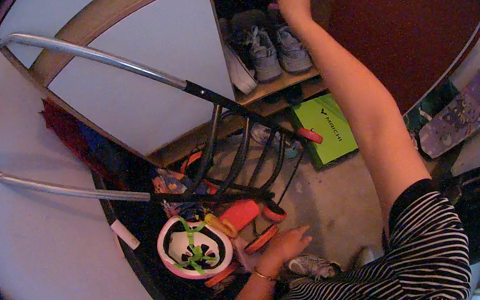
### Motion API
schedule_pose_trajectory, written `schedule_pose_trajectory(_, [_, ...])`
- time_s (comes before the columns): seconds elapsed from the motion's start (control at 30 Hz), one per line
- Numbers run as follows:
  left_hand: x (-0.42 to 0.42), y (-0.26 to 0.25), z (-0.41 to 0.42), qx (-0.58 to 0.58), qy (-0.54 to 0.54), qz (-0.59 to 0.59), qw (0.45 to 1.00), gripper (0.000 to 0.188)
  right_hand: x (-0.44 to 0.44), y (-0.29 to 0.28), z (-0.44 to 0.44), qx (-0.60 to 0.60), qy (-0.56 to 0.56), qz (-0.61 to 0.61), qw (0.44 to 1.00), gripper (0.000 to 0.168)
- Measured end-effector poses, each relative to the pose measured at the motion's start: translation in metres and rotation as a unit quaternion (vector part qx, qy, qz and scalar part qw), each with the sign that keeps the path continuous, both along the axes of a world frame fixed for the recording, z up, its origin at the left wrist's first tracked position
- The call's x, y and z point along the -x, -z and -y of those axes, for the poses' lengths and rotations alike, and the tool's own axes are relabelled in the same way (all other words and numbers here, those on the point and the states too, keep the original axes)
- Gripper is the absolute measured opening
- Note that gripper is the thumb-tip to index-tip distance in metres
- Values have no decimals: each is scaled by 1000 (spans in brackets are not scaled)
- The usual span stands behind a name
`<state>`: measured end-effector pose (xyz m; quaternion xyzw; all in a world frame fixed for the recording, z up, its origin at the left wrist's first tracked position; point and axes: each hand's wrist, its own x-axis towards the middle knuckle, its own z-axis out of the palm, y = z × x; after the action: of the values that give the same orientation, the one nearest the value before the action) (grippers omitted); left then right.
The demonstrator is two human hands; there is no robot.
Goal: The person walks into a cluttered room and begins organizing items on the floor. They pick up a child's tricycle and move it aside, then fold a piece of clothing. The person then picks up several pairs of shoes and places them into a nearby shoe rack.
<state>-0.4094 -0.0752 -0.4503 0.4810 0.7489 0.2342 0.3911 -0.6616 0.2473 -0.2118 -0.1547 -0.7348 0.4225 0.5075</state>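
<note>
My right hand [292, 0] is raised at an open shoe cabinet, above a pair of grey lace-up sneakers [264, 56] on a wooden shelf [279, 85]. Its fingers are partly bent; the dark interior hides whether they hold anything. My left hand [283, 247] is low, fingers stretched and apart, holding nothing. Beside it are an orange-red wheel [261, 239] and an upturned child's helmet [169, 270] with green straps. A folding hand cart with a silver tubular handle [117, 61] and black frame [233, 105] leans across the scene in front of the cabinet.
A lime-green shoebox [327, 131] bearing writing lies below the shelf. At right, a skateboard [464, 109] with a purple printed deck leans near a dark red panel [404, 11]. A worn sneaker [314, 266] is near my left hand. The white wall [40, 233] bounds the left.
</note>
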Motion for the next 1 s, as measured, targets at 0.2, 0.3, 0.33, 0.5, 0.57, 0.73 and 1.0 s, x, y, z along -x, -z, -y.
schedule_pose_trajectory(0.2, [-5, 15, 6, -40, -27, -15, 999, 43, 34, 2, 10, -202, 161, 159, 953, 27])
schedule_pose_trajectory(0.3, [1, -6, -4, 58, 56, -44, 996, 41, 28, 13, -2, -174, 126, 154, 964, 26])
schedule_pose_trajectory(0.33, [1, -5, -4, 42, 37, -34, 998, 40, 24, 21, -7, -151, 103, 155, 971, 26])
schedule_pose_trajectory(0.5, [-4, -24, 0, 10, -29, -24, 999, 41, -30, 67, 16, 13, -47, 181, 982, 25])
schedule_pose_trajectory(0.57, [-7, -27, 2, -7, -30, -23, 999, 40, -44, 80, 37, 12, -144, 186, 972, 27])
schedule_pose_trajectory(0.73, [-13, -22, 0, -24, -41, -50, 998, 33, -70, 103, 111, -27, -356, 215, 909, 41])
schedule_pose_trajectory(1.0, [-20, -33, 2, -12, -65, -51, 997, 36, -107, 130, 186, 113, -331, 340, 873, 30])
